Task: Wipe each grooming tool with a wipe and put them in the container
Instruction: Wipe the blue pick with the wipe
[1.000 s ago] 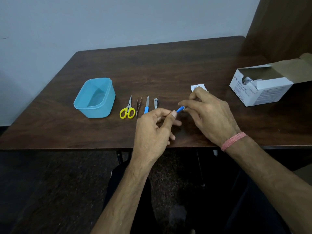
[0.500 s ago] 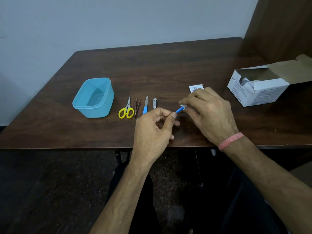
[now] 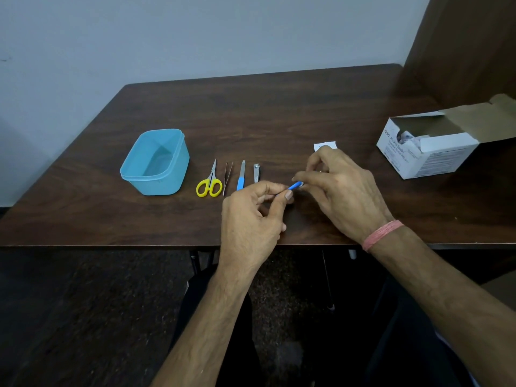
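Vs. 1 s earlier: hands shifted little; slim blue tool still bridged between them, above table's near edge. Left hand back-up, thumb and forefinger pinching tool's near end, other fingers curled. Right hand knuckles-up, fingers closed round far end; wipe there mostly hidden, cannot confirm. Pink thread band on right wrist. Row just left of hands, L to R: yellow-handled scissors, thin metal tweezers, blue-handled file, steel nail clipper. Translucent blue plastic container, rounded-square, open-topped, left of row. White torn sachet beyond right hand. Open white card box at far right. Dark wood-grain table; pale wall behind.
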`<action>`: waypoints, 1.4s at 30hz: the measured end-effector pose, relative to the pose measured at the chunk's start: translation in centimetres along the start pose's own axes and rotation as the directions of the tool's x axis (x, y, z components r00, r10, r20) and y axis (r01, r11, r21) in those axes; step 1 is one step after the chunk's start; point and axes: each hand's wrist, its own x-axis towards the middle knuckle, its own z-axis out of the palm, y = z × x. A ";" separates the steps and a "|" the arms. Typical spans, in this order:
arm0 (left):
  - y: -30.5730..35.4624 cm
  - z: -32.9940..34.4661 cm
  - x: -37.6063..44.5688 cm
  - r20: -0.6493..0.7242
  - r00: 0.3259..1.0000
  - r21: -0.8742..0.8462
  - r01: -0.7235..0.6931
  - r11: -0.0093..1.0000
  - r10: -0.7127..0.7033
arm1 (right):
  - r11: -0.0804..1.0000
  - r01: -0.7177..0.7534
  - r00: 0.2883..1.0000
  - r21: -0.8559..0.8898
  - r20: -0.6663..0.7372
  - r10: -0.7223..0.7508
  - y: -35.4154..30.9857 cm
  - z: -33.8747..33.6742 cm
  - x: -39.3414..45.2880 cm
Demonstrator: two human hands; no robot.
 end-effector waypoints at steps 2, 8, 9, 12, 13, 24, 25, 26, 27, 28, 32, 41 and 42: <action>0.0 0.0 -0.1 -0.004 1.000 -0.011 0.009 1.000 -0.009 | 1.000 -0.004 1.000 -0.007 -0.001 0.004 0.2 0.1 -0.1; 0.6 -0.1 0.0 0.064 0.994 -0.054 0.089 0.995 -0.085 | 1.000 0.003 0.998 -0.031 -0.058 -0.005 0.3 0.1 -0.2; 0.7 -0.1 0.1 0.073 0.993 -0.059 0.101 0.993 -0.097 | 0.999 0.008 0.997 -0.038 -0.071 -0.011 0.2 0.1 -0.3; 0.8 -0.1 0.1 0.096 0.989 -0.047 0.114 0.992 -0.109 | 0.998 0.021 0.995 -0.054 -0.095 -0.026 0.1 0.0 -0.3; 0.9 -0.1 0.1 0.100 0.989 -0.043 0.111 0.993 -0.106 | 0.998 0.025 0.995 -0.057 -0.097 -0.031 0.1 0.0 -0.3; 0.6 0.0 0.0 0.058 0.998 -0.024 0.016 1.000 -0.014 | 0.996 0.064 0.995 -0.055 -0.072 -0.068 0.1 0.1 -0.3; 0.6 0.0 0.0 0.061 0.998 -0.026 0.014 1.000 -0.012 | 0.996 0.055 0.995 -0.064 -0.078 -0.060 0.1 0.1 -0.3; 0.6 0.0 -0.1 0.062 0.998 -0.030 0.011 1.000 -0.009 | 0.996 0.048 0.995 -0.072 -0.084 -0.055 0.1 0.1 -0.2; 0.6 0.0 -0.1 0.063 0.998 -0.035 0.010 0.999 -0.008 | 0.996 0.043 0.995 -0.079 -0.089 -0.050 0.0 0.1 -0.2; 0.5 0.0 0.0 0.060 0.998 -0.040 0.013 0.999 -0.011 | 0.996 0.039 0.994 -0.084 -0.096 -0.047 0.0 0.1 -0.2; 0.6 -0.1 -0.1 0.027 0.999 -0.042 0.046 0.998 -0.045 | 0.996 0.026 0.994 -0.086 -0.108 -0.035 0.0 0.0 -0.2; 1.0 -0.2 0.0 0.097 0.991 -0.032 0.093 0.995 -0.089 | 0.991 0.097 0.989 -0.091 -0.106 -0.106 0.0 0.0 -0.5; 1.0 -0.1 0.0 0.101 0.991 -0.023 0.091 0.996 -0.088 | 0.990 0.105 0.987 -0.092 -0.110 -0.115 -0.1 0.1 -0.5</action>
